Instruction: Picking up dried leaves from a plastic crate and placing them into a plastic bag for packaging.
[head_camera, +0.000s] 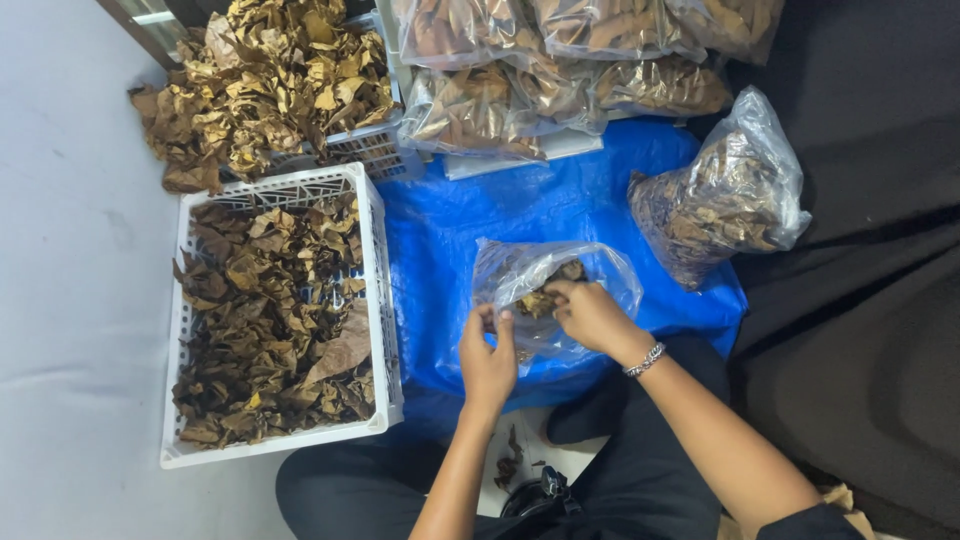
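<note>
Bag (556, 300) lies on blue sheet (560, 200), mouth toward hands; left hand (487, 362) pinches near rim, right hand (592, 315), closer in, closes fingers on leaves (543, 300) inside the mouth

A crate (375, 300) of dried leaves (270, 320) is lying left of the tarp (450, 230); a second heaped crate (365, 145) is sitting behind it. On the tarp, both hands (487, 362) (592, 315) are meeting at an open bag (555, 290); a filled bag (725, 195) is lying to its right; more filled bags (560, 60) are lying behind.
</note>
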